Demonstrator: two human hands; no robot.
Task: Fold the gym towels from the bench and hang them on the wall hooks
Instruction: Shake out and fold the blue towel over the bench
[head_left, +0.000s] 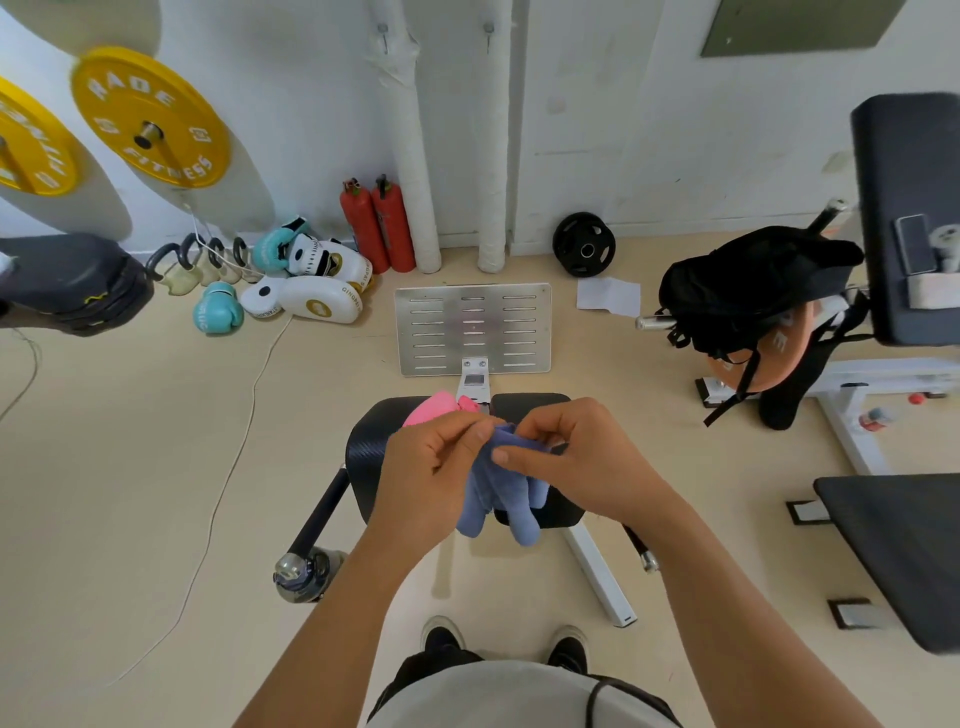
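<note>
A blue towel (498, 499) hangs bunched between both hands above the black padded bench (363, 452). My left hand (426, 473) pinches its upper left edge. My right hand (587, 462) pinches its top from the right. A pink towel (434, 408) lies on the bench just behind my left hand, partly hidden by it. Two wall hooks (383, 32) (488, 30) sit high on the white wall, on the wrapped pipes straight ahead.
A metal foot plate (472, 327) lies on the floor beyond the bench. Red extinguishers (379, 226), boxing gloves (218, 306) and pads sit by the wall on the left. A black backpack (748, 291) hangs on equipment to the right, and another bench (904, 551) stands near right.
</note>
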